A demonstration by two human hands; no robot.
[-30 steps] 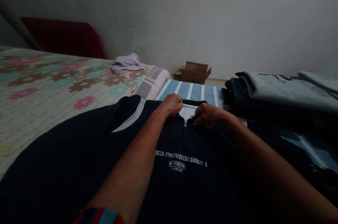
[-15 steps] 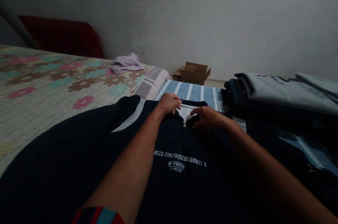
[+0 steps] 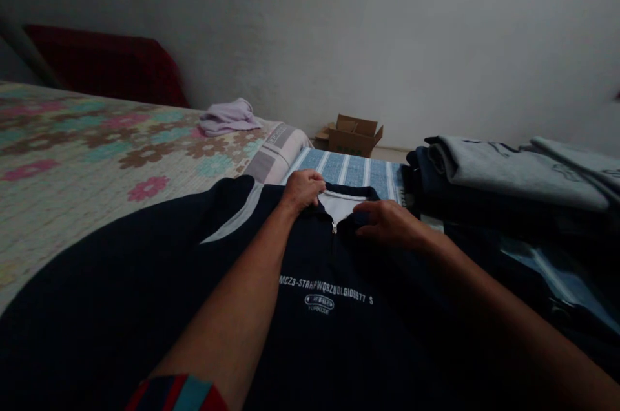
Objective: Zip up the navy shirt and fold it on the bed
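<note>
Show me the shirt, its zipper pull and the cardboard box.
Shirt [image 3: 329,337]: head view, on the dark front just below the printed logo.
Zipper pull [image 3: 334,228]: head view, on the small metal piece.
Cardboard box [image 3: 349,141]: head view, on its front side.

Matt cloth sweatshirt [image 3: 322,343] (shiny metal zip pull [image 3: 334,228])

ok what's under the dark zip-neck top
A flowered bedspread shows along the left side of the dark top, blue striped cloth beyond its collar; whatever lies beneath its middle is covered.
</note>
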